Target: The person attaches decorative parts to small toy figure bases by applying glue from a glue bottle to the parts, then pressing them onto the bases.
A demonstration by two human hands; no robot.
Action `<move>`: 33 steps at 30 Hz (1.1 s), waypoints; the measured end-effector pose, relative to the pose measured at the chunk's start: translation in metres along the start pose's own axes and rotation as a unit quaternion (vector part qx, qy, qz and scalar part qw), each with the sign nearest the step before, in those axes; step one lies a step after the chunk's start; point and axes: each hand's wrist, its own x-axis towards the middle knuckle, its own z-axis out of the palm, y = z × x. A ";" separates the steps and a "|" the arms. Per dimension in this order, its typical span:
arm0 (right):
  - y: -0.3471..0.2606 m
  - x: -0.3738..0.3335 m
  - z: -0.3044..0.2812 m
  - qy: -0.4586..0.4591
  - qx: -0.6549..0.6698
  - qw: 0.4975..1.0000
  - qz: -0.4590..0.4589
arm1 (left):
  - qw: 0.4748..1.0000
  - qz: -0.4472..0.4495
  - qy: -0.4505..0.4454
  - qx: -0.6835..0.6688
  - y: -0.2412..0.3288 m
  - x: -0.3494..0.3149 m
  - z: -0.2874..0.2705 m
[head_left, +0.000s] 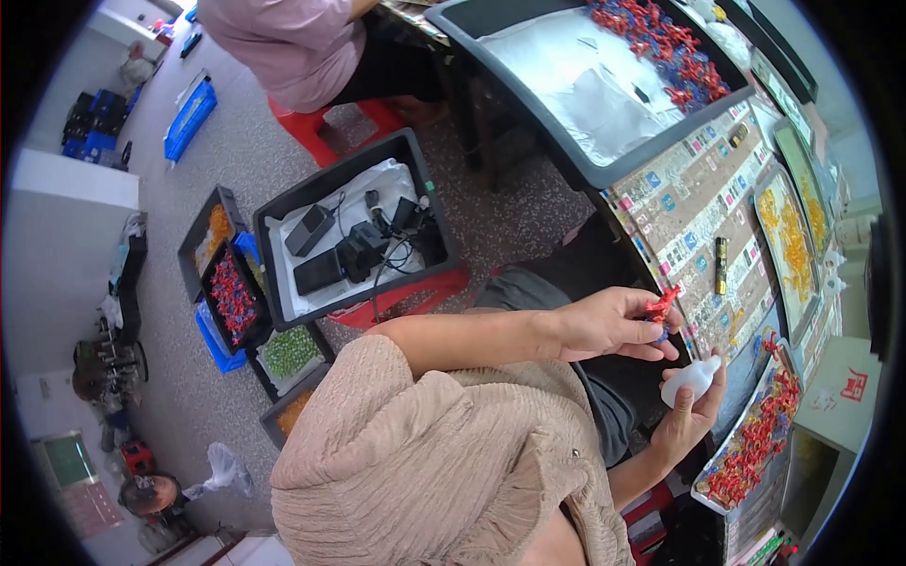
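Observation:
My left hand has its fingertips closed on a small red and blue plastic figure. The figure is partly covered by the fingers, so its shape is not fully visible. Just below it, my right hand is wrapped round a small white squeeze bottle with a narrow tip. The bottle is tilted, its tip pointing up and right, a little apart from the figure. Both hands are at the edge of the patterned table. Beside the right hand lies a shallow tray filled with red and blue pieces.
A large dark tray with more red and blue pieces covers the table's far end. A black and gold tube lies nearer. Another person sits on a red stool. A black crate holds cables and devices.

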 end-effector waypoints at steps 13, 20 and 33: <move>-0.019 -0.011 0.000 0.169 0.208 0.963 0.004 | 0.990 -0.049 0.095 0.091 0.012 0.012 -0.003; -0.023 -0.015 -0.011 0.191 0.043 0.977 -0.081 | 0.981 -0.018 0.079 0.174 -0.003 0.021 -0.004; -0.017 -0.023 -0.025 0.185 -0.036 0.978 -0.090 | 0.942 0.043 0.083 0.321 -0.017 0.029 0.007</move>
